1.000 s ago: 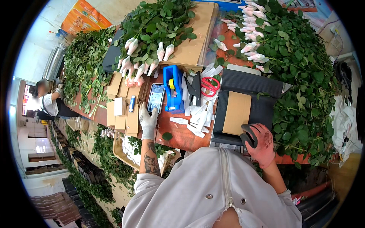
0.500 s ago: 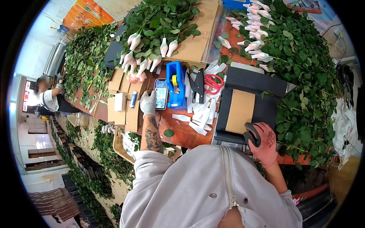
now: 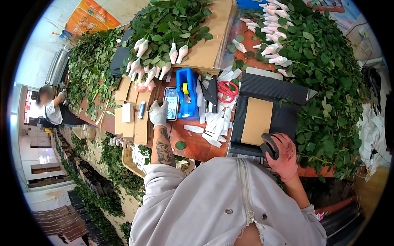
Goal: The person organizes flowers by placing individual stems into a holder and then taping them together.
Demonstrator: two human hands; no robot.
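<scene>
My left hand (image 3: 158,112), in a whitish glove, is bent with curled fingers at the left edge of a phone (image 3: 171,102); what they hold, if anything, is unclear. My right hand (image 3: 280,153), in a pink-and-black glove, has its fingers curled at the lower right of a cardboard piece (image 3: 256,121) lying on black corrugated sheets (image 3: 283,123). A blue tape dispenser (image 3: 188,106), black stapler (image 3: 210,96) and red scissors (image 3: 227,91) lie between my hands, among white paper strips (image 3: 213,127). Small cardboard pieces (image 3: 140,133), a white box (image 3: 127,112) and a blue stick (image 3: 142,110) sit left.
Netted pink roses (image 3: 178,53) lie on cardboard sheets (image 3: 217,24) at the back; leafy stems (image 3: 324,119) crowd the right. A co-worker (image 3: 49,106) works at the far left. A basket (image 3: 131,162) and rows of foliage are below the table's left side.
My left hand has moved up along the phone's left edge, and its fingers have curled. My right hand stays at the black sheets with little change.
</scene>
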